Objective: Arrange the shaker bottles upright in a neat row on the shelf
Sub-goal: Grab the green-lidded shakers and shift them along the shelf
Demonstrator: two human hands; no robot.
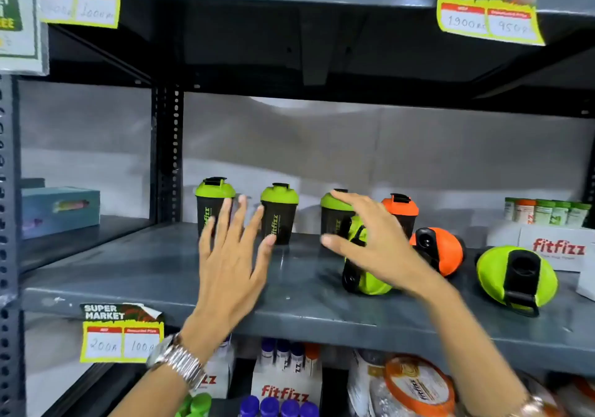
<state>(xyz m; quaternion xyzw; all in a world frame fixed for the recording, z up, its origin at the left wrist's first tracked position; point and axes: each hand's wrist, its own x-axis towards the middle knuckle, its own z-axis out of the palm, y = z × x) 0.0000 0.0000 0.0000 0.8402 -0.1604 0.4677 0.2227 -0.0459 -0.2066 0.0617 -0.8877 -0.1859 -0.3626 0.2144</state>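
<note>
Shaker bottles: neither hand grips one — right hand is spread open over a tipped green bottle, apparently not yet touching; left hand is open, fingers splayed, just before the two leftmost uprights. Done: four upright along the back of the shelf — green, green, green, orange. Left: three on their sides — that green one, an orange, a green at far right.

Four shaker bottles stand upright on the shelf; three lie toppled.
</note>
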